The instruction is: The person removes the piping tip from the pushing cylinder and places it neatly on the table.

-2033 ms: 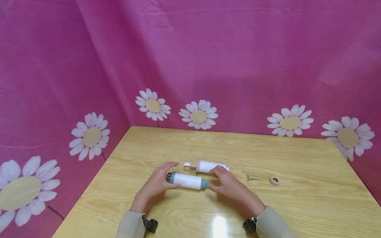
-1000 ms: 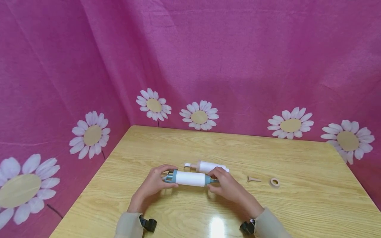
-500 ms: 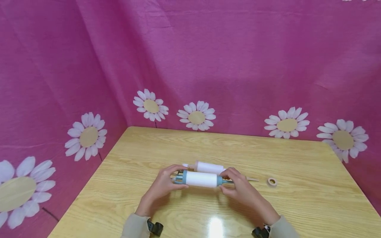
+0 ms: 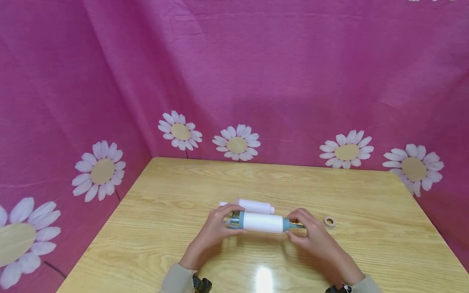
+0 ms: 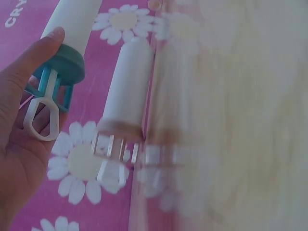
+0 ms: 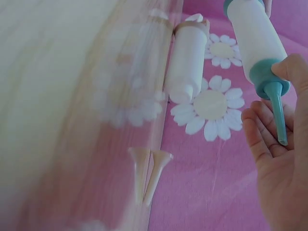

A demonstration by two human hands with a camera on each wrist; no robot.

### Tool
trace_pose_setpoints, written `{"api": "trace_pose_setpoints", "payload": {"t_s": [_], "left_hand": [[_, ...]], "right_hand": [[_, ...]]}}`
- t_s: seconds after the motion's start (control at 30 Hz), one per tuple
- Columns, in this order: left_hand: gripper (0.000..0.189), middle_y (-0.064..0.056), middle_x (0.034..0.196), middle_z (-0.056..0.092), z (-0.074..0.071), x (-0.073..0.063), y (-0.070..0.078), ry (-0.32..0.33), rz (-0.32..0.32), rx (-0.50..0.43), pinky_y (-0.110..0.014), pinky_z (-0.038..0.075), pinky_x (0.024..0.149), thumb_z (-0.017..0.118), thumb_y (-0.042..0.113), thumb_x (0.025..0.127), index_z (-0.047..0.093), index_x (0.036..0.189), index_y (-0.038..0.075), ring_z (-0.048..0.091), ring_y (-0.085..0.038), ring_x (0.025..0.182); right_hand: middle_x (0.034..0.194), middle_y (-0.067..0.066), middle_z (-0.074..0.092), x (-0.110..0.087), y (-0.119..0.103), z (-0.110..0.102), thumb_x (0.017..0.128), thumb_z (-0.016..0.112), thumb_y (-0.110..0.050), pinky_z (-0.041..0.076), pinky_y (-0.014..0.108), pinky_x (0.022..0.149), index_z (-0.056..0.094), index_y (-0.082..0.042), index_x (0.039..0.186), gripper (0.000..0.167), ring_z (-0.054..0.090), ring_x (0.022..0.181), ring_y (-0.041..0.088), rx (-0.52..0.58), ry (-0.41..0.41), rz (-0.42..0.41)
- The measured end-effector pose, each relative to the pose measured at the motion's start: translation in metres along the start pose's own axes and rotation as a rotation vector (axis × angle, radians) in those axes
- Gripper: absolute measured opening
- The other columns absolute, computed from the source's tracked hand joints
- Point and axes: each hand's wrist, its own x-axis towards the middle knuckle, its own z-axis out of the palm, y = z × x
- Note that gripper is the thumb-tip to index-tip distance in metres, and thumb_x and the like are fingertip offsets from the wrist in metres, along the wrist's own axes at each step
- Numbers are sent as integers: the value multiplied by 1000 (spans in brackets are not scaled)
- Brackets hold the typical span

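Observation:
A large dispensing syringe (image 4: 263, 222) with a white barrel and teal ends lies crosswise between both hands, above the table. My left hand (image 4: 216, 228) grips the teal handle end, thumb on the teal collar (image 5: 65, 65) and fingers behind. A white loop handle (image 5: 41, 122) shows there in the left wrist view. At the other end my right hand (image 4: 311, 230) pinches the teal cap (image 6: 265, 74), and its slim teal nozzle (image 6: 277, 113) points across the fingers. A second white syringe (image 4: 255, 206) with beige parts lies just behind on the table, untouched.
On the wooden table (image 4: 176, 183) a beige ring (image 4: 329, 221) lies right of my right hand. A beige nozzle (image 6: 158, 168) shows in the right wrist view, hidden in the head view. A pink flowered cloth (image 4: 293, 81) hangs behind the table and at its left.
Both hands have closed in on the teal-ended syringe, raised it off the table and carried it to the right. The beige syringe and the ring keep their places; the head view has shifted slightly.

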Motion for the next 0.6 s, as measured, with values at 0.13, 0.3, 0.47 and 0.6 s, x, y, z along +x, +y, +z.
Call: {"api": "trace_pose_setpoints", "payload": {"t_s": [0.13,0.3,0.47,0.6], "left_hand": [[53,-4,121,70,7,3,4,3,7,16,-34,55,91,88,25,70,68,117,12,65,-21,110],[53,-4,119,70,13,6,8,3,26,8,-34,56,90,89,24,69,68,116,11,64,-22,110],[53,-8,119,70,16,8,8,-6,52,-15,-34,59,85,88,22,70,67,117,8,66,-23,107],[54,-9,119,70,17,8,9,-6,69,-12,-35,59,85,88,21,70,66,118,7,67,-24,108]], "right_hand": [[100,-5,62,-6,3,-7,68,81,5,49,4,83,63,-11,102,42,59,92,2,-5,20,-17],[100,-1,64,-12,7,-12,66,81,6,50,6,81,63,-8,102,42,60,91,3,-8,32,-36],[99,1,65,-14,8,-14,63,81,8,50,6,80,64,-8,103,46,61,89,5,-14,53,-57],[99,3,65,-15,6,-17,66,81,8,50,8,80,64,-7,106,46,60,89,5,34,55,-11]]}}
